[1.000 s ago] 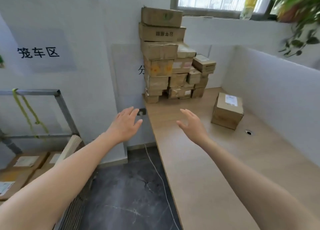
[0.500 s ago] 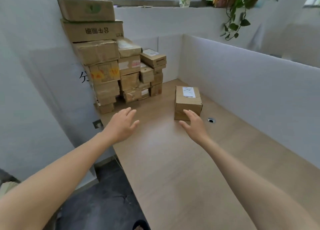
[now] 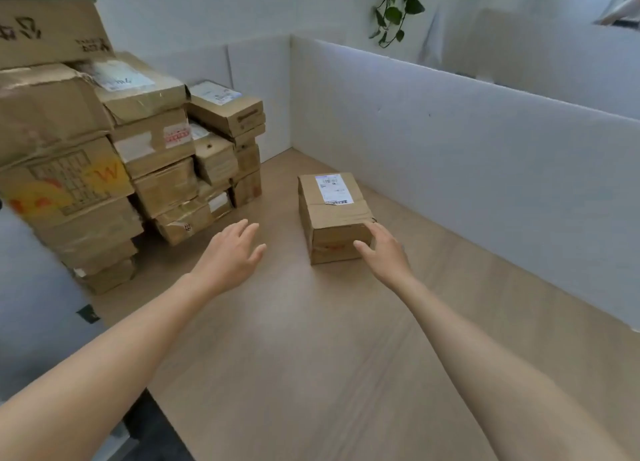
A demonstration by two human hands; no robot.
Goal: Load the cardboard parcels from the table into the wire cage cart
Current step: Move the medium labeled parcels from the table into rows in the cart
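Both hands out over the table [image 3: 311, 356], palms down, neither holding anything. Left hand [image 3: 230, 252]: fingers straight and spread, clear of everything, between the stack [image 3: 121, 148] and the lone parcel [image 3: 332, 214]. Right hand [image 3: 384, 256]: fingers straight, at the parcel's near right corner, thumb across its front face; can't tell if there is contact. Parcel lies flat on the table, label [image 3: 333, 188] up, well apart from the stack, near the white partition [image 3: 450, 148]. Stack sits in the far left corner against the wall, several boxes high. Plant [image 3: 394, 13] hangs above the partition.
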